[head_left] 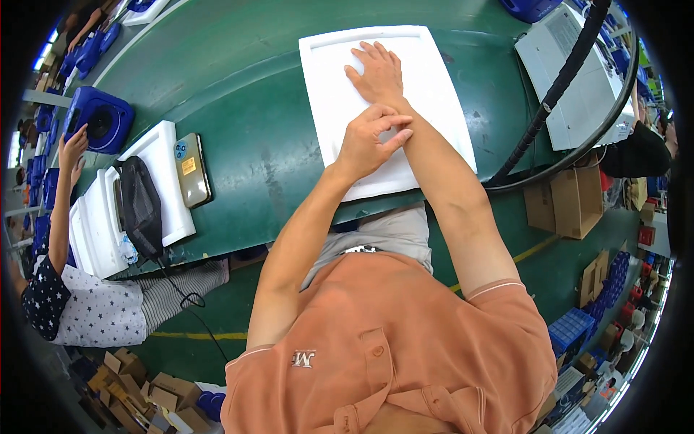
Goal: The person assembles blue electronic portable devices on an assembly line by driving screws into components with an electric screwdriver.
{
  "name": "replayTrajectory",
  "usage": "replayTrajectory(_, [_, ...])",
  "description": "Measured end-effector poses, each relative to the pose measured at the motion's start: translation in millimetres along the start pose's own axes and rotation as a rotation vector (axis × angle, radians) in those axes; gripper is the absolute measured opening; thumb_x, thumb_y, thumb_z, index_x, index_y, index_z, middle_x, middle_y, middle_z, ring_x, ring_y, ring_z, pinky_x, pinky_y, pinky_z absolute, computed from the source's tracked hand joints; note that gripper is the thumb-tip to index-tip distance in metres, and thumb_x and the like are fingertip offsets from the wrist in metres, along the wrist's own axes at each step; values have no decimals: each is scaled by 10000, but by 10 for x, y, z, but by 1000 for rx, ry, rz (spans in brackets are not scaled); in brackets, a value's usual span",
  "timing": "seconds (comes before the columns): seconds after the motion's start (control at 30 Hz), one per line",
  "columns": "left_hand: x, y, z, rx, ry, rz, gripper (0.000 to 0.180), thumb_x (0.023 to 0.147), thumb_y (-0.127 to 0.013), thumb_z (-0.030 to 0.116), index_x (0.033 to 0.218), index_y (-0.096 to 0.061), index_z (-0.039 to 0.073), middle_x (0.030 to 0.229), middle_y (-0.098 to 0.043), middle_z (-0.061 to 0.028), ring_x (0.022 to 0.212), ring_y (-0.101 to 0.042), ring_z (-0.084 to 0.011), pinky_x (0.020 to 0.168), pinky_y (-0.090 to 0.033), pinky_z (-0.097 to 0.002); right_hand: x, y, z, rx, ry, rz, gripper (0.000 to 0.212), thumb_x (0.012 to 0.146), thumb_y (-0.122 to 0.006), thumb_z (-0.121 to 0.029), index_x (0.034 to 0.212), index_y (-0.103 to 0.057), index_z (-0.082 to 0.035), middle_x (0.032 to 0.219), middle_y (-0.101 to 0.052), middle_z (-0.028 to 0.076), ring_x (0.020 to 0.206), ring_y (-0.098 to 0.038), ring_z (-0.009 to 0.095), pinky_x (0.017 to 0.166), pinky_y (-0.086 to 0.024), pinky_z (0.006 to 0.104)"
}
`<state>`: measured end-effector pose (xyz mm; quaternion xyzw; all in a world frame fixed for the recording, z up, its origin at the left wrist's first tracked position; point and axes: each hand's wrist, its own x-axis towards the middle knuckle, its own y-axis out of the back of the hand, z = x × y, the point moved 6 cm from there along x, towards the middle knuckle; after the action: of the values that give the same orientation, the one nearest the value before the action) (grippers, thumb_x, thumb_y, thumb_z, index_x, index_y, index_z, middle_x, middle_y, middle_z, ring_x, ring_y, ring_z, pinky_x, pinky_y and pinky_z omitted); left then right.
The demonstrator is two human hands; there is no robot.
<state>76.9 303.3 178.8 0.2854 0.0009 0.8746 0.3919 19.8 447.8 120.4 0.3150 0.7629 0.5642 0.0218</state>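
A white foam tray (434, 108) lies on the green table (253, 145) in front of me. My right hand (376, 72) rests flat on the tray's upper middle, palm down, fingers slightly spread, holding nothing. My left hand (370, 141) sits on my right wrist, its curled fingers and thumb touching the forearm just above the tray. It holds no object.
To the left, a stack of white foam trays (163, 202) carries a phone (191, 170) and a black pouch (139, 206). A co-worker's hand (72, 148) touches a blue device (101, 119). A white machine (578, 79) with a black hose (549, 101) stands right; cardboard boxes (567, 202) sit below.
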Motion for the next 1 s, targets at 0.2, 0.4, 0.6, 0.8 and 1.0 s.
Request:
replayTrajectory(0.2, [29, -60, -74, 0, 110, -90, 131, 887, -779, 77, 1011, -763, 34, 927, -683, -47, 769, -617, -146, 697, -518, -276, -12, -10, -36, -10, -3, -13, 501, 968, -611, -420, 1410, -630, -186, 1559, -498, 48, 1504, -345, 266, 1254, -184, 478])
replayTrajectory(0.4, [-93, -78, 15, -69, 96, -51, 121, 905, -767, 114, 915, -692, 20, 897, -671, -58, 748, -603, -161, 695, -502, -292, -26, -24, 4, -22, -24, -38, 508, 967, -609, -428, 1413, -628, -185, 1565, -492, 51, 1512, -337, 268, 1255, -183, 478])
replayTrajectory(0.6, [252, 263, -288, 166, 214, 193, 233, 848, -836, 176, 982, -723, 24, 896, -675, -64, 740, -623, -169, 685, -518, -304, -25, -18, -27, -41, 10, -6, 494, 948, -639, -399, 1375, -643, -151, 1539, -515, 71, 1491, -374, 273, 1226, -237, 485])
replayTrajectory(0.8, [517, 410, -686, 382, 266, 188, 304, 828, -843, 158, 1079, -753, 13, 894, -702, -79, 740, -665, -166, 693, -550, -314, -72, -52, -101, -157, 85, 48, 474, 903, -671, -324, 1336, -648, -131, 1476, -564, 85, 1423, -465, 295, 1150, -352, 491])
replayTrajectory(1.0, [460, 419, -731, 318, 116, 222, 150, 870, -774, 109, 962, -733, -3, 838, -721, -87, 747, -684, -199, 702, -564, -325, -45, -33, -95, -135, 103, 89, 430, 934, -649, -331, 1309, -657, -120, 1451, -587, 91, 1406, -483, 298, 1144, -355, 481])
